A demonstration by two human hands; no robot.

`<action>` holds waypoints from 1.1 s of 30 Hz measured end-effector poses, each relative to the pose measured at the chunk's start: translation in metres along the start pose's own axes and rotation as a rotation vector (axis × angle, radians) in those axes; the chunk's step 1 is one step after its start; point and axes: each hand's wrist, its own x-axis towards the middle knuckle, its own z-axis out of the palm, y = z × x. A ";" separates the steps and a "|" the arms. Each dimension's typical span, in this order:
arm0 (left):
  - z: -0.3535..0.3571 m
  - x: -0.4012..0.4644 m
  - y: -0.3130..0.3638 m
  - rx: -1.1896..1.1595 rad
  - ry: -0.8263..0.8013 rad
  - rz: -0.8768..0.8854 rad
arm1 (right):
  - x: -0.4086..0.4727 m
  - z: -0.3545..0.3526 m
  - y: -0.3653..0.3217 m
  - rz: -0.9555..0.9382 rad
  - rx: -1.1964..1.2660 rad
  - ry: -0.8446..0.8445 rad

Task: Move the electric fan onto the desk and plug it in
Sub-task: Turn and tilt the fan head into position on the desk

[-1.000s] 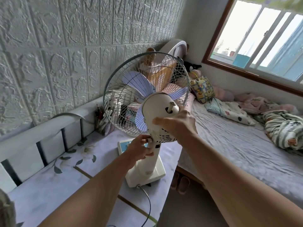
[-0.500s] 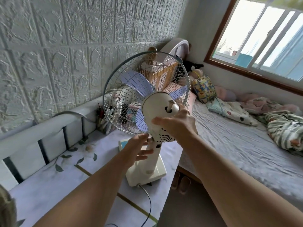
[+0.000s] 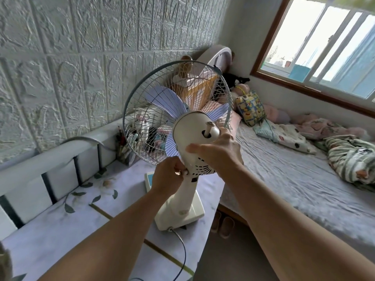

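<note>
Two steps in the job; we count one as done.

Item, cord (image 3: 181, 248): runs from the fan's base toward us and off the bottom edge. Plug and socket are out of view, so we cannot tell whether it is plugged in; we take that step as still open.

Item, desk (image 3: 60, 236): marbled top with a leaf print, against the textured wall.

Item, fan (image 3: 178, 122): stands upright on the desk, base near the edge beside the bed, cage facing away from us. Moving looks finished.

Item, left hand (image 3: 167, 177): fingers curled, pinching a small knob at the neck joint under the motor housing. We judge this a tilt adjustment.

Item, right hand (image 3: 218, 153): wrapped round the back of the motor housing, steadying it.

Item, blue-faced flat box (image 3: 149, 180): on the desk just behind the base, partly hidden.

Item, pen holder (image 3: 122, 145): behind the cage, by the rail.

Item, bed (image 3: 294, 179): right of the desk, with crumpled bedding and cushions.

Item, slippers (image 3: 222, 224): on the floor between desk and bed.

Item, window (image 3: 324, 47): far right.
</note>
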 end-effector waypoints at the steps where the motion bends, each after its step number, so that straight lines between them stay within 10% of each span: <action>1: 0.000 0.001 -0.002 -0.115 -0.002 -0.130 | 0.000 0.000 0.000 -0.003 0.003 -0.002; 5: -0.007 -0.002 -0.005 -0.711 -0.293 -0.662 | -0.001 -0.001 0.000 -0.004 0.007 -0.005; 14: 0.005 -0.002 -0.004 -0.227 -0.041 -0.132 | -0.003 -0.004 -0.001 0.004 0.006 -0.023; 20: -0.004 -0.001 0.002 -0.952 -0.302 -0.794 | -0.003 -0.007 -0.001 0.007 -0.008 -0.035; 29: 0.005 0.004 -0.007 -0.069 -0.021 -0.047 | -0.004 -0.005 -0.002 -0.006 -0.003 -0.026; 33: 0.001 0.000 -0.004 -0.600 -0.201 -0.603 | -0.003 -0.007 -0.001 -0.002 -0.001 -0.030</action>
